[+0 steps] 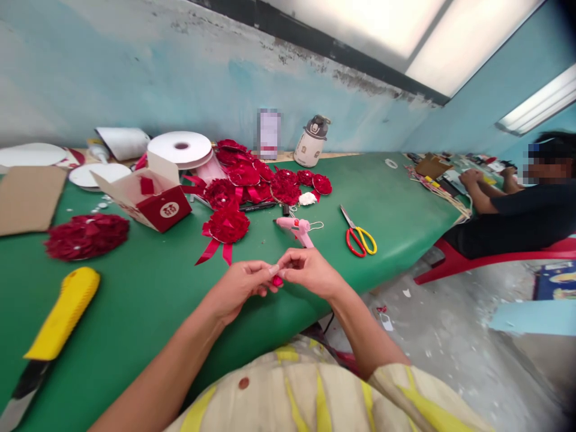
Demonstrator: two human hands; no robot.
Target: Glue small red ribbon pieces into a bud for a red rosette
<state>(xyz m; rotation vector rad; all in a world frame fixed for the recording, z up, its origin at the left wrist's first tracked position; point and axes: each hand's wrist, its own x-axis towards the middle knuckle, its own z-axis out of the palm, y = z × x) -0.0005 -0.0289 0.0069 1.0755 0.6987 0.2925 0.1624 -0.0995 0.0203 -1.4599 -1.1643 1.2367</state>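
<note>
Both hands meet over the front of the green table [148, 306]. A small red piece [277, 280] is pinched between them. My left hand [247, 285] holds it from the left, thumb and fingers closed together. From the right, my right hand [306, 271] closes its thumb and forefinger at the same piece, partly hiding it. Just beyond lies a pink glue gun [294, 224]. Red-and-yellow-handled scissors [359, 234] rest to the right. A red ribbon rosette [228, 225] with two tails lies behind my left hand.
More red rosettes [243, 171], an open red box [164, 207], a ribbon spool [180, 147] and a bottle [310, 143] stand farther back. A yellow-handled knife [63, 312] lies at left. Another person [522, 210] sits at right.
</note>
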